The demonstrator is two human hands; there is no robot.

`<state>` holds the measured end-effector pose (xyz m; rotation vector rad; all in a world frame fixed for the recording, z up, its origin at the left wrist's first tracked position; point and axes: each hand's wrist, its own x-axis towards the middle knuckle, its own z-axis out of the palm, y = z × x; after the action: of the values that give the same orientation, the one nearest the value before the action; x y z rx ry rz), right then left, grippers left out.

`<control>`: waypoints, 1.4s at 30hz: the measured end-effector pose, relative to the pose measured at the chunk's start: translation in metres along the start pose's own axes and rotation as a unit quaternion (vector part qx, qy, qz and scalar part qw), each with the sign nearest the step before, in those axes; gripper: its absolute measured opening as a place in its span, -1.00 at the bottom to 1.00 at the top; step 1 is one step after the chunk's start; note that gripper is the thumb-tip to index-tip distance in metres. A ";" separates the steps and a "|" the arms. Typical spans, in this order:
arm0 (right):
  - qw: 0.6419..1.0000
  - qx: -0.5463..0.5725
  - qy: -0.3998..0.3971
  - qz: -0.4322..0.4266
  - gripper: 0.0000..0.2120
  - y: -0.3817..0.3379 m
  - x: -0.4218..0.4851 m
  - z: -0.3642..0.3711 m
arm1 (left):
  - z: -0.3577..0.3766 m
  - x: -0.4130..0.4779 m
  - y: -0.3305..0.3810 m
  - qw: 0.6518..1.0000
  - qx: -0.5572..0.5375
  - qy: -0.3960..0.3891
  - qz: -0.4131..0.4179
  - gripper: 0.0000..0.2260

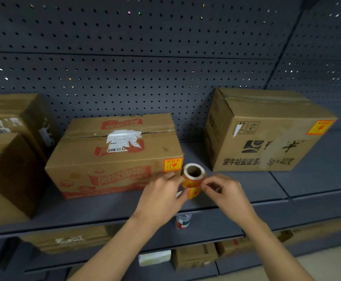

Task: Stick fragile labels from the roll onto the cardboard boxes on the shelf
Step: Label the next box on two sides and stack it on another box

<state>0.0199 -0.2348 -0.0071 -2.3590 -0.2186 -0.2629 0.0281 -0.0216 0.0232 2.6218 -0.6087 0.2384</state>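
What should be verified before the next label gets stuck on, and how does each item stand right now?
1. Roll secured: left hand grips the label roll above the shelf. Ok.
2. Label peeled free: right hand pinches at the roll's loose end, but it is blurred. Cannot tell.
3. Middle box labelled: fragile label at its front upper right corner. Ok.
4. Right box labelled: orange sticker at its front upper right corner. Ok.
5. Left boxes labelled: no orange label on the faces in view. Not ok.
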 end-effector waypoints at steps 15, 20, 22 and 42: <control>0.996 0.046 -0.024 0.067 -0.75 0.004 -0.026 0.014 | 0.049 0.011 -0.005 0.928 -0.337 -0.136 -0.080 -0.77; 0.995 0.073 -0.025 0.059 -0.79 0.000 -0.029 0.007 | 0.056 0.010 -0.006 0.904 -0.399 -0.146 -0.048 -0.88; 0.995 0.078 -0.030 0.054 -0.81 -0.002 -0.029 0.005 | 0.058 0.011 -0.006 0.902 -0.404 -0.143 -0.044 -0.88; 0.997 0.044 -0.054 0.018 -0.83 -0.005 -0.025 0.003 | 0.046 0.009 -0.004 0.938 -0.322 -0.130 0.005 -0.87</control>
<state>-0.0052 -0.2309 -0.0119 -2.2889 -0.2348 -0.1076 0.0411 -0.0423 -0.0174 2.0188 -0.6521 -0.2736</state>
